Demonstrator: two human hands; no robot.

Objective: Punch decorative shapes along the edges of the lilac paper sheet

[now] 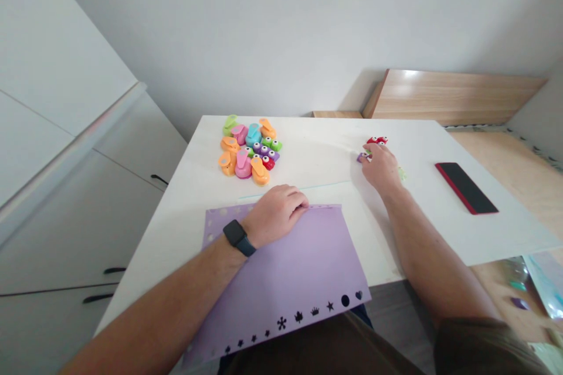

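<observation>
A lilac paper sheet (290,269) lies on the white table (316,158) in front of me, with small shapes punched along its near and far edges. My left hand (276,214), a dark watch on its wrist, rests closed on the sheet's far edge. My right hand (380,167) reaches to the far right and curls over a few small craft punches (377,140), red and purple ones showing at its fingertips. What the fingers grip is hidden.
A pile of colourful paper punches (248,149) sits at the table's far left. A dark phone with a red edge (466,187) lies at the right. White cabinets (65,187) stand left; a wooden bed frame (448,96) lies behind.
</observation>
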